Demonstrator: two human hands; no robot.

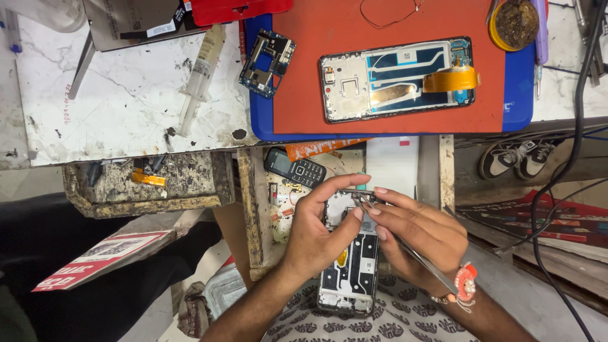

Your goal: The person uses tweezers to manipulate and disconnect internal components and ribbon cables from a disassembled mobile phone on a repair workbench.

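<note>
My left hand (320, 228) grips an opened phone frame (350, 272) held upright over my lap, thumb and fingers around its upper part. My right hand (418, 234) holds metal tweezers (405, 244) whose tips touch the top of that frame near the camera area. On the red mat (297, 95) above lies a second opened phone body (396, 79) with an orange flex cable (451, 80), and a loose circuit board piece (267, 62) rests at the mat's left edge.
A plastic syringe (201, 76) lies on the white marble top (114, 101). A small black keypad phone (295, 168) sits in the open drawer (278, 202). A round tin (516, 24) is top right. Black cables (570, 158) hang right, over sneakers (513, 158).
</note>
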